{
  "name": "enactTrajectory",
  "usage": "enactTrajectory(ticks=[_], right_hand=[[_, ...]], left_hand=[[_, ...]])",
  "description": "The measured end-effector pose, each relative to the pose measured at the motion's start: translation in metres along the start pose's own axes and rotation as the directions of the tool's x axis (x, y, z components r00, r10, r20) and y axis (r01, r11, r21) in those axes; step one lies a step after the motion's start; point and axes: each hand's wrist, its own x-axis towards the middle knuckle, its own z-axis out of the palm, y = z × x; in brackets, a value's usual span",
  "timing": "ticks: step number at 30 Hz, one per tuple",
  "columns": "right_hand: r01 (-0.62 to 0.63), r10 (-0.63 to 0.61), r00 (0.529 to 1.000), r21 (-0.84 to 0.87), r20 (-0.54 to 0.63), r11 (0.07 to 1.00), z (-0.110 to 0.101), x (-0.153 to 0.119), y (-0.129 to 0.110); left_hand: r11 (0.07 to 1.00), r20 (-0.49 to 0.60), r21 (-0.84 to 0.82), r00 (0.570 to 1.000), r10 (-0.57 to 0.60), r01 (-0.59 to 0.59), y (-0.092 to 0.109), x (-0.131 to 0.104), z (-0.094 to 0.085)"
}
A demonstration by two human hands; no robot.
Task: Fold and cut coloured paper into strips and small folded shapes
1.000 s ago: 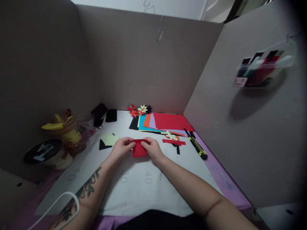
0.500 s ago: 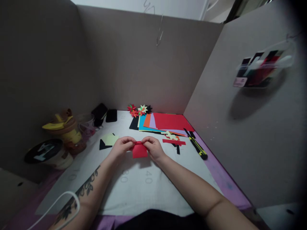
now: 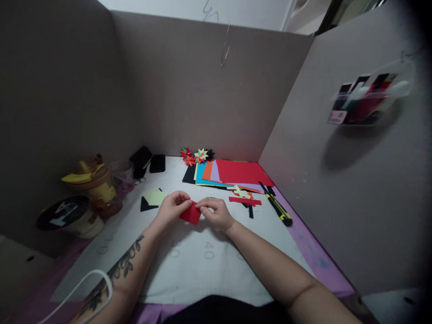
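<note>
A small red paper piece [image 3: 191, 214] is held just above the white mat [image 3: 189, 274], tilted to one side. My left hand [image 3: 173, 207] pinches its upper left edge between thumb and fingers. At its right edge, the thumb and forefinger of my right hand [image 3: 216, 212] are closed on the paper. Fingertips cover parts of the edges, so any fold there is hard to make out. To the left of my left hand lie pale green paper squares [image 3: 155, 196] and black paper [image 3: 147, 204].
Coloured sheets [image 3: 243, 172] lie at the back, with folded paper stars [image 3: 195, 156] behind. Paper strips [image 3: 245, 200] and a yellow-black utility knife [image 3: 279, 209] are on the right. Pots [image 3: 89, 180] and a plastic cup [image 3: 122, 173] stand left. A clear holder [image 3: 367, 103] hangs on the right wall.
The red paper has turned and tilted, its lower edge now slanting. My right hand has shifted from the top edge to the right side; my left hand stays near its place.
</note>
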Motion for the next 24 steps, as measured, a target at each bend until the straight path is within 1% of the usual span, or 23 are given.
enactTrajectory(ticks=[2, 4, 6, 8, 10, 13, 15, 17, 18, 20, 22, 24], right_hand=[[-0.01, 0.01, 1.0, -0.004, -0.015, 1.0, 0.002, 0.002, -0.002], [-0.063, 0.061, 0.996, -0.031, -0.057, 0.998, 0.004, 0.005, -0.003], [-0.126, 0.12, 0.99, -0.087, -0.08, 0.988, 0.007, 0.006, -0.002], [-0.148, 0.139, 0.988, -0.155, -0.064, 0.977, 0.01, 0.006, -0.001], [-0.126, 0.121, 0.992, -0.209, -0.036, 0.97, 0.012, 0.005, 0.002], [-0.085, 0.089, 0.996, -0.255, 0.003, 0.963, 0.013, 0.004, 0.006], [-0.067, 0.077, 0.997, -0.272, 0.026, 0.96, 0.014, 0.003, 0.007], [-0.051, 0.065, 0.997, -0.28, 0.041, 0.959, 0.014, 0.004, 0.007], [-0.042, 0.057, 0.997, -0.282, 0.045, 0.958, 0.014, 0.005, 0.006], [-0.029, 0.042, 0.998, -0.282, 0.038, 0.959, 0.012, 0.006, 0.005], [-0.031, 0.034, 0.999, -0.269, 0.009, 0.963, 0.009, 0.007, 0.003], [-0.055, 0.049, 0.998, -0.235, -0.033, 0.971, 0.004, 0.007, 0.004]], left_hand=[[0.995, -0.01, 0.053, 0.997, 0.08, -0.079, 0.0, 0.0, 0.0], [0.984, 0.009, 0.109, 0.99, 0.14, -0.14, 0.0, -0.001, 0.001], [0.972, 0.049, 0.153, 0.983, 0.175, -0.18, 0.0, -0.002, 0.002], [0.962, 0.089, 0.182, 0.977, 0.192, -0.205, -0.001, -0.002, 0.002], [0.959, 0.099, 0.199, 0.978, 0.185, -0.202, -0.003, -0.002, 0.003], [0.962, 0.131, 0.222, 0.983, 0.132, -0.158, -0.003, -0.002, 0.004], [0.954, 0.173, 0.264, 0.98, 0.101, -0.145, -0.001, -0.003, 0.005], [0.939, 0.179, 0.312, 0.98, 0.089, -0.142, 0.001, -0.003, 0.006], [0.935, 0.155, 0.326, 0.984, 0.091, -0.138, 0.002, -0.003, 0.007], [0.944, 0.072, 0.309, 0.992, 0.1, -0.117, 0.001, -0.001, 0.005], [0.969, -0.034, 0.232, 0.995, 0.091, -0.081, -0.002, 0.004, -0.001], [0.99, -0.137, 0.136, 0.989, 0.049, -0.03, -0.006, 0.009, -0.011]])
